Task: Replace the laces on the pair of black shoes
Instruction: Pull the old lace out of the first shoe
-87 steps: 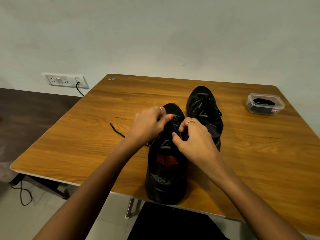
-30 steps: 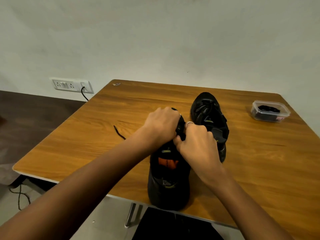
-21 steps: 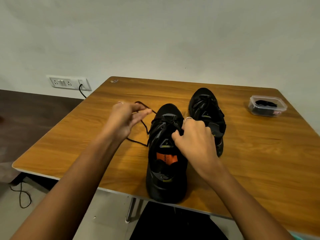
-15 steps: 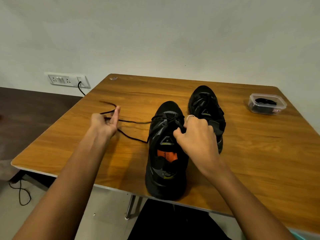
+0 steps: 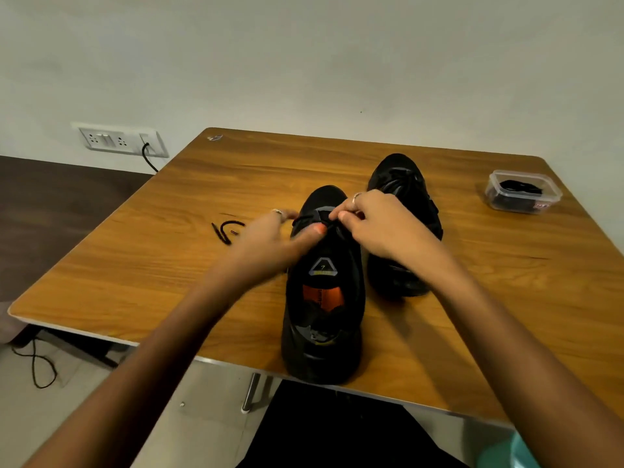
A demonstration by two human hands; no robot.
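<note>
Two black shoes stand on the wooden table (image 5: 169, 265), toes pointing away from me. The near shoe (image 5: 324, 298) has an orange insole, and the far shoe (image 5: 405, 173) stands to its right, partly behind my right hand. My right hand (image 5: 381, 228) pinches the black lace (image 5: 305, 218) at the near shoe's front eyelets. My left hand (image 5: 273, 241) is blurred, with its thumb lying on the lacing and its fingers spread apart from the thumb. A loose end of the lace (image 5: 226, 231) curls on the table left of the shoe.
A clear plastic box (image 5: 523, 192) holding black laces sits at the table's far right. A wall socket strip (image 5: 118, 140) with a plugged-in cable is at the left. The near shoe's heel reaches the table's front edge. A cable lies on the floor at the lower left.
My left hand had pulled the lace out to the left; it has come back to the near shoe, and the pulled end now lies loose on the table. My right hand stayed at the eyelets.
</note>
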